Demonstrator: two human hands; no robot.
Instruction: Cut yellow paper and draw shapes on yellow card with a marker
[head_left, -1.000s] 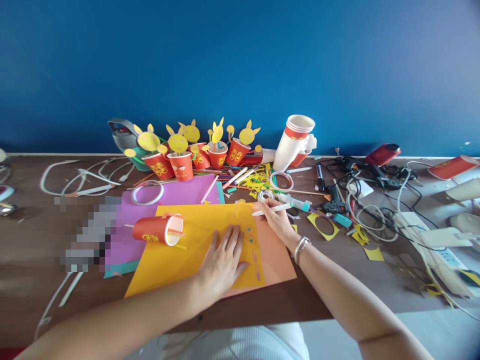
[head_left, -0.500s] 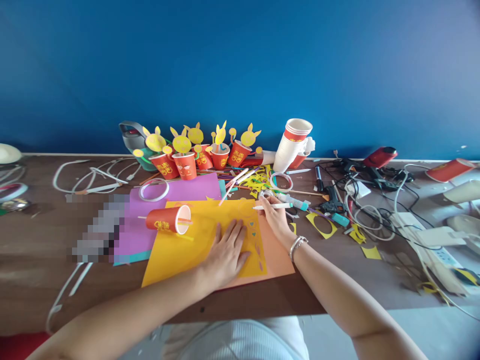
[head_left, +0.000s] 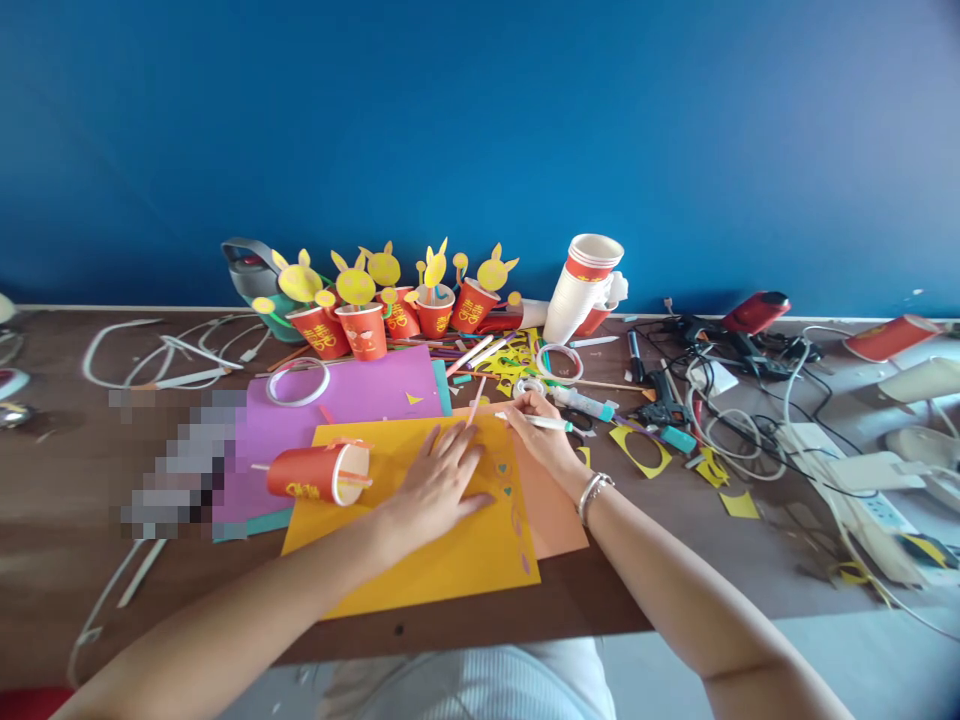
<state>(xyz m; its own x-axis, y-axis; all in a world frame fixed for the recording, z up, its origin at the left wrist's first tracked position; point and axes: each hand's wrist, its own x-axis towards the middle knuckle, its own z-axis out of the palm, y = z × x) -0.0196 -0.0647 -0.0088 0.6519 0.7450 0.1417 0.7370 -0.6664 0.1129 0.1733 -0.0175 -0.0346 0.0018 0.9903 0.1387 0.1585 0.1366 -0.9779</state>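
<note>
My left hand (head_left: 444, 478) lies flat with its fingers stretched on a yellow-orange sheet of paper (head_left: 375, 575). Small drawn shapes, among them green hearts, run down the sheet's right side. In my right hand (head_left: 546, 432) is a white marker (head_left: 551, 424) with a green end, its tip pointing left near the sheet's top right corner. A red paper cup (head_left: 304, 474) lies on its side at the left of the sheet, with a straw in it. Beneath the yellow sheet, an orange sheet (head_left: 551, 510) sticks out on the right.
Behind stand several red cups (head_left: 361, 330) with yellow rabbit-faced cutouts. To their right is a stack of white cups (head_left: 574, 295). A purple sheet (head_left: 360, 385) bears a tape roll (head_left: 298, 382). Glue guns (head_left: 664, 400), cables and a power strip (head_left: 825, 465) crowd the right.
The yellow sheet has slid toward me, carrying the red cup down and left. My left hand has shifted left on it. The right hand still grips the marker and has barely moved.
</note>
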